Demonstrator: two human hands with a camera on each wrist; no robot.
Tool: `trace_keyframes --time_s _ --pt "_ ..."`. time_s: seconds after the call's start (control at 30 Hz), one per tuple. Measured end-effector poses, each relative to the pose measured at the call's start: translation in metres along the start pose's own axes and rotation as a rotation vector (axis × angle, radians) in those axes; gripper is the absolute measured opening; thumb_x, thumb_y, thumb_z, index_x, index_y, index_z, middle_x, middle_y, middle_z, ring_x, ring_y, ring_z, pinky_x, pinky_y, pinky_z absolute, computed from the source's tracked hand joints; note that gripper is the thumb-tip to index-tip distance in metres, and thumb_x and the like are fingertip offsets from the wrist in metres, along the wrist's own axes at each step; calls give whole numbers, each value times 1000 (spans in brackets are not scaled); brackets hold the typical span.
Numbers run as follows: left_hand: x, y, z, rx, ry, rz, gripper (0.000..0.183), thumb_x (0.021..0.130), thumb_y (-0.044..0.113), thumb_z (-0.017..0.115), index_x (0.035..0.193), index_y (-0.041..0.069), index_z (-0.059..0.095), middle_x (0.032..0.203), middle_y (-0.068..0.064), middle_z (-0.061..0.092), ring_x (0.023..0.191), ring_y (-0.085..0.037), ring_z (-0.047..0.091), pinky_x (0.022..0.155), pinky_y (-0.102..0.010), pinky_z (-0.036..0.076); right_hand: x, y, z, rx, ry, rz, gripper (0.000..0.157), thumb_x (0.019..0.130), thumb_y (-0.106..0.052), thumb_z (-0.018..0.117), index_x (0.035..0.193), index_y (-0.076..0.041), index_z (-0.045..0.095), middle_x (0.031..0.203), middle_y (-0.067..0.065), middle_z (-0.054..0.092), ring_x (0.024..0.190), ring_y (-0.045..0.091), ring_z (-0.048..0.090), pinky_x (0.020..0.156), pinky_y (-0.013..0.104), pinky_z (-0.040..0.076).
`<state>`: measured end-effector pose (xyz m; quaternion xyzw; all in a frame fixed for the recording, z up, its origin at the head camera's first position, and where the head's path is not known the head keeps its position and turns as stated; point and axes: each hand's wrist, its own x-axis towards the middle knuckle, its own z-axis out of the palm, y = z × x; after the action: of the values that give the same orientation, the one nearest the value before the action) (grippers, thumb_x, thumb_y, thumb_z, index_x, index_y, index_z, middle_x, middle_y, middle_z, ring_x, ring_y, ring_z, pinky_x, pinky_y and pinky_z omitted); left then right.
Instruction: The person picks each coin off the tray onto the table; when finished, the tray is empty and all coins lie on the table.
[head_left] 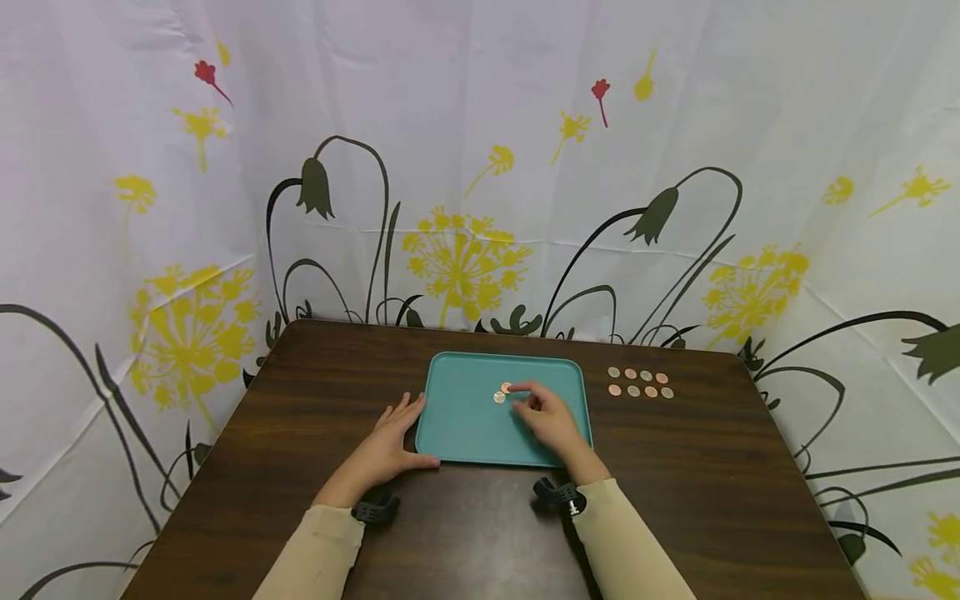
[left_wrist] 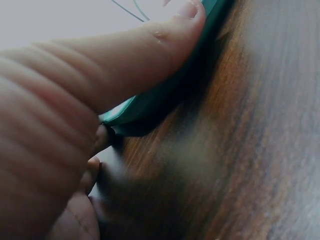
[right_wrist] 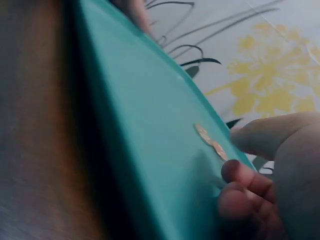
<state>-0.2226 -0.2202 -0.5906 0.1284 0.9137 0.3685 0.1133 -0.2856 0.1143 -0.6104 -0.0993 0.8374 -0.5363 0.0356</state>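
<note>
A teal tray [head_left: 457, 433] lies on the table. In it are a copper-coloured coin [head_left: 506, 387] and a paler coin [head_left: 499, 397], side by side and seemingly touching. My left hand [head_left: 385, 450] spans the tray's near left corner, its thumb [left_wrist: 150, 47] along the front rim and its fingers spread by the left side. Over the tray, my right hand [head_left: 553, 419] reaches in from the right. Its index finger [head_left: 528, 387] stretches to the copper coin's edge; whether it touches cannot be told. The other fingers [right_wrist: 235, 202] are bent loosely, with nothing visible between them.
To the tray's right, several coins [head_left: 631, 374] lie on the dark wooden table [head_left: 697, 467] in two short rows, copper and silver mixed. A white curtain [head_left: 465, 100] with printed flowers hangs behind the table and along its sides.
</note>
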Motion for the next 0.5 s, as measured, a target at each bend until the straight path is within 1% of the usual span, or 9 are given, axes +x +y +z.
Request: trace_keyframes --time_s 0.1,0.23,0.33,0.4,0.5 --pt "0 0 -1 -4 6 -7 123 83 48 95 176 13 22 184 -16 13 171 -44 3 134 -72 9 4 -2 -2 -19 -65 31 30 107 -22 73 135 -33 78 77 3 55 48 14 44 46 28 45" --pt "0 -1 0 -5 6 -7 123 84 48 95 176 14 21 184 -16 12 171 -44 2 134 -73 9 6 -5 -5 -45 -139 70 26 108 -25 72 131 -32 81 75 0 53 47 15 43 47 30 47" --pt "1 -2 2 -8 4 -1 123 83 50 95 176 14 21 184 -17 13 171 -45 2 133 -74 9 6 -6 -6 -71 -152 80 20 107 -26 74 123 -31 83 72 -1 54 45 15 44 46 30 48" --pt "1 -3 3 -14 5 -1 123 83 50 95 176 14 22 184 -16 13 171 -44 2 134 -73 9 6 -5 -6 -84 -151 71 14 105 -25 76 116 -29 84 71 -1 54 45 14 46 46 30 47" --pt "2 -3 3 -14 8 -4 123 83 51 95 176 15 22 184 -16 13 171 -44 2 134 -73 9 6 -5 -7 -76 -147 58 10 101 -22 80 109 -27 83 71 -1 56 47 14 48 47 29 47"
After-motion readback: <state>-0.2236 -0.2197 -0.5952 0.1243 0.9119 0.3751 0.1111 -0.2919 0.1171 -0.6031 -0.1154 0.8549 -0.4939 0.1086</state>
